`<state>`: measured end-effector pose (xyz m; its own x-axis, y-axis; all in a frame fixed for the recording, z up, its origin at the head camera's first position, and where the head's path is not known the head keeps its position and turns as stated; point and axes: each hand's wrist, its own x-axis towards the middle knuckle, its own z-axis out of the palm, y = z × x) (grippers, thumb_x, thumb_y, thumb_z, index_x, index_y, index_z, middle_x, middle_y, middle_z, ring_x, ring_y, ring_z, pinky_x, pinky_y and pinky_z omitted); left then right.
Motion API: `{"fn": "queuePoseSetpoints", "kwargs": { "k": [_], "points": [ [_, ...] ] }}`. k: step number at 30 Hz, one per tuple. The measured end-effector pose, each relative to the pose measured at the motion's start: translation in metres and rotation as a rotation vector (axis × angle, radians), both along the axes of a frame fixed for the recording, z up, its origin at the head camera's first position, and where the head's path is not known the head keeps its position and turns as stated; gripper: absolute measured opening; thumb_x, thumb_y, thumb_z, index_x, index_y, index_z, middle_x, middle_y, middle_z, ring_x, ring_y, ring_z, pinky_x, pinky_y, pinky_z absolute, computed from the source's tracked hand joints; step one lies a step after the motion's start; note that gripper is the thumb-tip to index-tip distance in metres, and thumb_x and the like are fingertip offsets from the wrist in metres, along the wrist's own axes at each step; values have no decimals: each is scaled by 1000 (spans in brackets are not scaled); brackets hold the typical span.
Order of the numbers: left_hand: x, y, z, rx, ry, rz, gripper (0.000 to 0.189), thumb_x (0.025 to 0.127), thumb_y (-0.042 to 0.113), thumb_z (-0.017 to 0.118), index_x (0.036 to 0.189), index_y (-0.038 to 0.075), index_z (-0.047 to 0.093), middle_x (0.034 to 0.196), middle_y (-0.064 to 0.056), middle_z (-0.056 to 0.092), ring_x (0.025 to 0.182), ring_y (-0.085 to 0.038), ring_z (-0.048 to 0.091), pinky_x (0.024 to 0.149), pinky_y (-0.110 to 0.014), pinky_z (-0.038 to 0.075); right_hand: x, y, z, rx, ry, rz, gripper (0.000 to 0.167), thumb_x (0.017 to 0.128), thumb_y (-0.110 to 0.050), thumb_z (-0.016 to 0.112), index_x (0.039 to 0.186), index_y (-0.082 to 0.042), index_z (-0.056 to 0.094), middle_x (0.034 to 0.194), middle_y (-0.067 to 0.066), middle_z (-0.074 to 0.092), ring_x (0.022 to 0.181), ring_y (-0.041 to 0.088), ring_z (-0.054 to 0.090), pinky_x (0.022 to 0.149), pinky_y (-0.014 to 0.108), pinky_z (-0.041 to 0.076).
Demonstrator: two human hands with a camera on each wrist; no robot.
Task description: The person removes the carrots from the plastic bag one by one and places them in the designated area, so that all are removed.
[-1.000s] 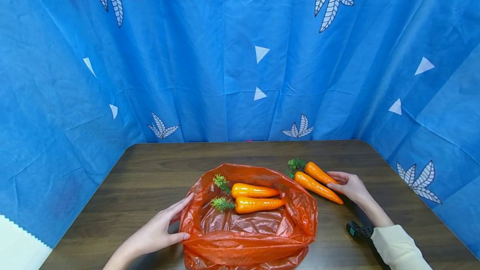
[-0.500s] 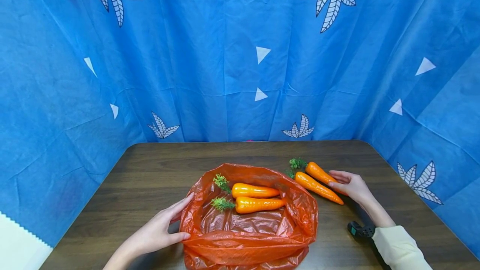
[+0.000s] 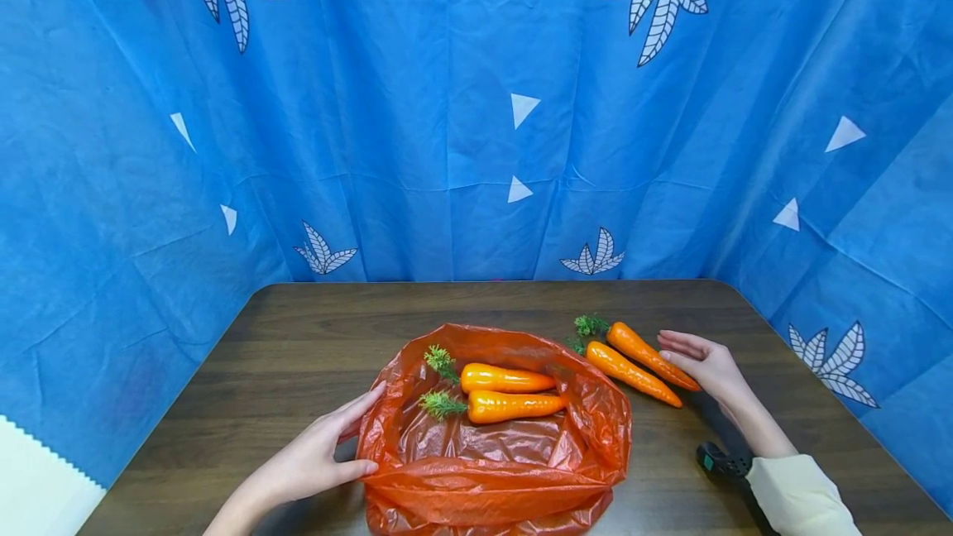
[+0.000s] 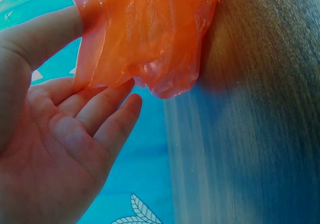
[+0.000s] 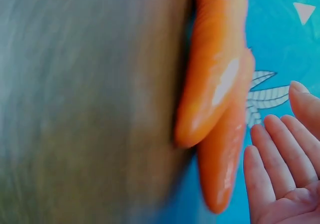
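Head view: red plastic bag (image 3: 491, 495) sits just right of the left hand (image 3: 328, 453), mouth up, rim wide open. Two items inside: far bagged carrot (image 3: 508, 377) and near bagged carrot (image 3: 516, 407), side by side, leafy ends toward the left hand, tips pointing away from it.

Left hand: fingers fairly straight, thumb spread well apart from them, both touching the bag's side. Right hand (image 3: 711, 366): fingers extended side by side, thumb apart, nothing gripped. Just left of it on the tabletop (image 3: 335, 313), between it and the bag: far loose carrot (image 3: 651, 356) and near loose carrot (image 3: 633, 374), tips on the right hand's side, leafy ends away from it. Black device (image 3: 720, 461) at the right wrist, pale sleeve (image 3: 800, 495) behind it.

Visibility: bag's near edge is cut off in the head view. Near loose carrot's leafy end is partly hidden. Left wrist view cuts off the bag's top, doesn't show the contents; some left fingertips are behind the film. Right wrist view: tabletop blurred, loose carrots' upper ends and part of the right hand out of frame. Right thumb contact with far loose carrot: can't tell from head view.
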<state>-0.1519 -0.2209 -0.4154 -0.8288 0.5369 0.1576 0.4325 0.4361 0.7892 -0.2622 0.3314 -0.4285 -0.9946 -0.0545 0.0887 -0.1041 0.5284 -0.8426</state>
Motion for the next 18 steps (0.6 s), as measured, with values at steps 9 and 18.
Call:
{"fn": "queuePoseSetpoints", "kwargs": {
  "k": [9, 18],
  "points": [
    [1, 0, 1, -1, 7, 3, 83, 83, 27, 73, 148, 8, 25, 146, -23, 29, 124, -38, 39, 92, -23, 40, 15, -22, 23, -192, 104, 91, 55, 94, -26, 58, 135, 6, 43, 126, 5, 58, 102, -3, 55, 82, 16, 45],
    [1, 0, 1, -19, 35, 6, 83, 83, 27, 73, 148, 7, 25, 146, -22, 29, 125, -38, 38, 94, -26, 40, 37, -66, 49, -316, 128, 229, 39, 94, -12, 58, 127, 7, 52, 117, 2, 63, 104, 7, 59, 84, 23, 47]
  ]
}}
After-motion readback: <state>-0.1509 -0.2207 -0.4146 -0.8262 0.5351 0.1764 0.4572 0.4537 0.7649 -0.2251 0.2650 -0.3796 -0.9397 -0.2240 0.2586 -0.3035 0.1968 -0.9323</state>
